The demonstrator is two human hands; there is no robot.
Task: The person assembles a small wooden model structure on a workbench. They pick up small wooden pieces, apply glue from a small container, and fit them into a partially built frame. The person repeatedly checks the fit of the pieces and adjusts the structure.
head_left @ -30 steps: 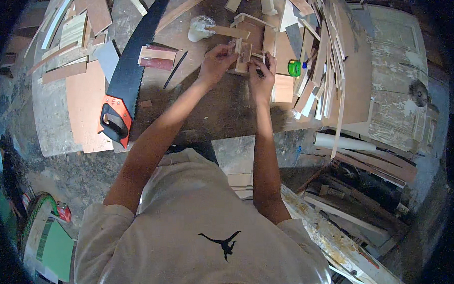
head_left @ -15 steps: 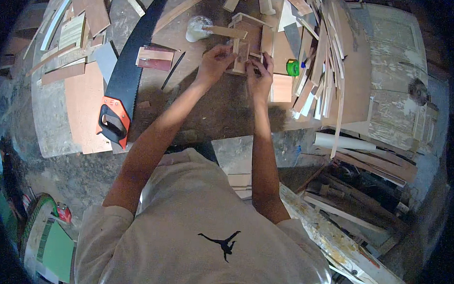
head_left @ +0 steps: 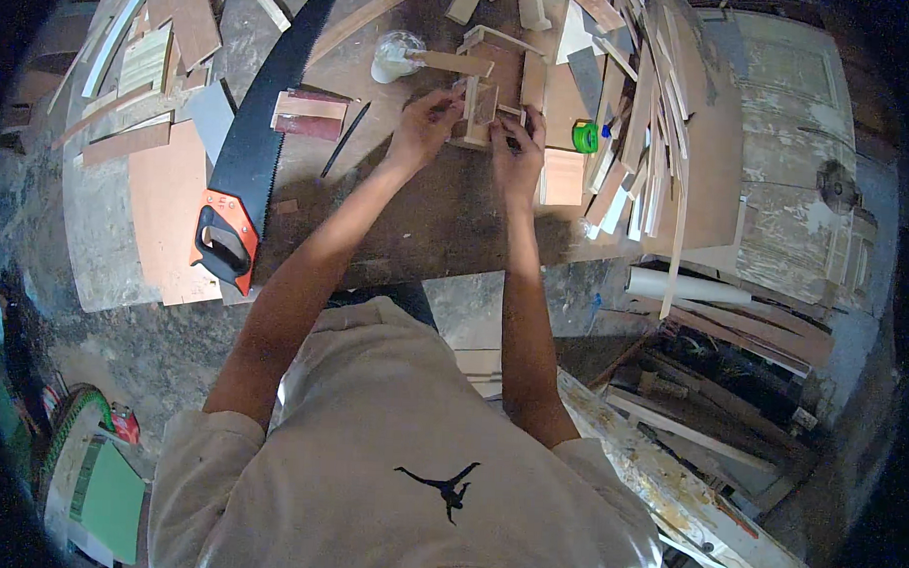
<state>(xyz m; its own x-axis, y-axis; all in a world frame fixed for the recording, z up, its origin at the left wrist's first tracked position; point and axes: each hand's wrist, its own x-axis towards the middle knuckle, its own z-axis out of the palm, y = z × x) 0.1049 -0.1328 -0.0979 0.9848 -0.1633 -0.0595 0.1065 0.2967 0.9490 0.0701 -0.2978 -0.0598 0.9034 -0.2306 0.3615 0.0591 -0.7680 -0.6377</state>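
Note:
A small wooden box-like assembly [head_left: 483,103] of thin boards and strips lies at the far middle of the bench. My right hand [head_left: 518,154] is closed on its near right corner, thumb and fingers against the wood. Just left of it, my left hand [head_left: 421,133] is closed with fingertips pinched together; whatever they hold is too small to make out. A white tub [head_left: 394,59] stands beyond my left hand, with a flat wooden stick [head_left: 450,62] reaching from it over the assembly.
Left of my hands lie a pencil [head_left: 345,140], a reddish block [head_left: 309,116] and a long handsaw [head_left: 241,161] with an orange handle [head_left: 225,241]. At right are a green tape roll [head_left: 585,136] and a heap of wood strips [head_left: 642,120]. Offcuts [head_left: 147,63] cover the far left.
My left hand has drawn slightly left, its fingertips coming away from the face of the assembly. My right hand stays at the near corner, shifted very slightly.

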